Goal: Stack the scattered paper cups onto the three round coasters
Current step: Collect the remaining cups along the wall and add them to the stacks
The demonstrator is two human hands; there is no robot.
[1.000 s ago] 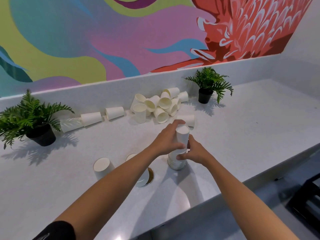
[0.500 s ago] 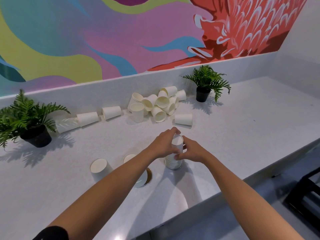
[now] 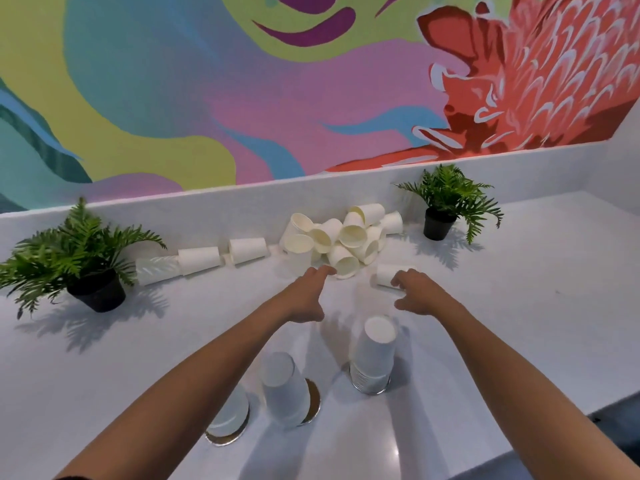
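Both hands open: L hand nr cup pile, R hand touching lone cup.

My single view comes from a wide-angle camera worn on the head, looking forward and down across the white counter toward the painted wall behind it. Both forearms reach away from the lens at close range, and the pile of paper cups lies farther back against the counter's raised edge. Straight lines bow near the frame's borders.
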